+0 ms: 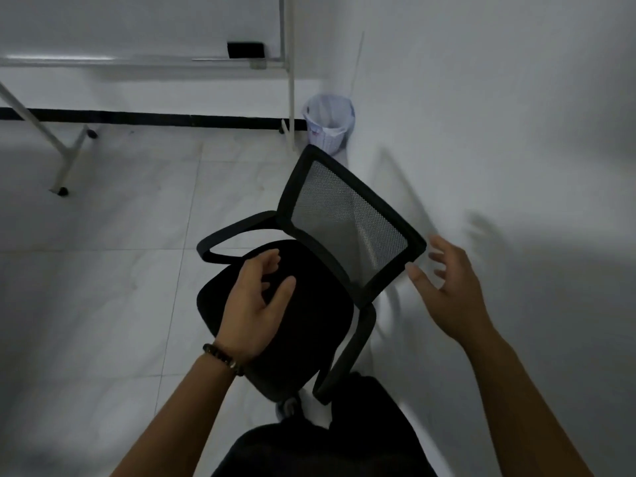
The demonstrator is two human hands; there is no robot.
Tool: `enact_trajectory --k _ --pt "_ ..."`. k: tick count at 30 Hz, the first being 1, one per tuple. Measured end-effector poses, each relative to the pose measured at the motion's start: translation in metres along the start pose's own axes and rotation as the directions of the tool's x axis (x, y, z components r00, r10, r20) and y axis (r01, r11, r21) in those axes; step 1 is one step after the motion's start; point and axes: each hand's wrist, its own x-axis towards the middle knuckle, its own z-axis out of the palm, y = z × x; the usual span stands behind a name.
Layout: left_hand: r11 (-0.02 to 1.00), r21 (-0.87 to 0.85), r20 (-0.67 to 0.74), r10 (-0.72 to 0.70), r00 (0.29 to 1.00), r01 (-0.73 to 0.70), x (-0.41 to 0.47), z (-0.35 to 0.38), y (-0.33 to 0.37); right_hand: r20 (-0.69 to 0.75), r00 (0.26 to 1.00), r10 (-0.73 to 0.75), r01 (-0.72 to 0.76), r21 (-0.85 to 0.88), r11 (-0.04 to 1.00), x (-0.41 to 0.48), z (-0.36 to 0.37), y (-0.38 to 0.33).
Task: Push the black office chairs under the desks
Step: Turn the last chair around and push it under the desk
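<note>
A black office chair with a mesh backrest and two curved armrests stands on the tiled floor just in front of me, its back turned toward the wall on the right. My left hand hovers over the seat cushion, fingers loosely curled, holding nothing. My right hand is spread open beside the right corner of the backrest, a small gap between its fingertips and the frame. No desk is in view.
A whiteboard stand on castors occupies the back left, its tray carrying a black eraser. A white waste basket sits in the corner. A white wall runs close along the right of the chair.
</note>
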Motion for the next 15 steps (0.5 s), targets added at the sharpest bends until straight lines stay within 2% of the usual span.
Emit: enact_trajectory --k 4,8,11,13,15 --pt "0.996 -0.049 -0.041 -0.08 0.996 0.078 0.055 0.035 -0.013 0.093 0.995 -0.032 0.034 -0.014 0.999 0.108 0.011 0.012" --pt "0.936 -0.186 -0.079 -0.318 0.945 0.3 0.091 0.093 -0.042 0.269 0.963 -0.007 0.034 -0.097 0.995 0.231 0.051 0.031" --pt "0.847 -0.259 -0.032 -0.488 0.872 0.464 0.111 0.147 -0.065 0.459 0.888 0.04 0.023 -0.132 0.991 0.306 0.089 0.045" --pt "0.79 -0.286 0.02 -0.56 0.828 0.542 0.127 0.182 -0.08 0.611 0.785 0.099 -0.027 -0.126 0.992 0.336 0.12 0.054" --pt "0.745 -0.311 0.073 -0.6 0.797 0.59 0.141 0.21 -0.089 0.672 0.733 0.106 -0.063 -0.088 0.994 0.346 0.142 0.065"
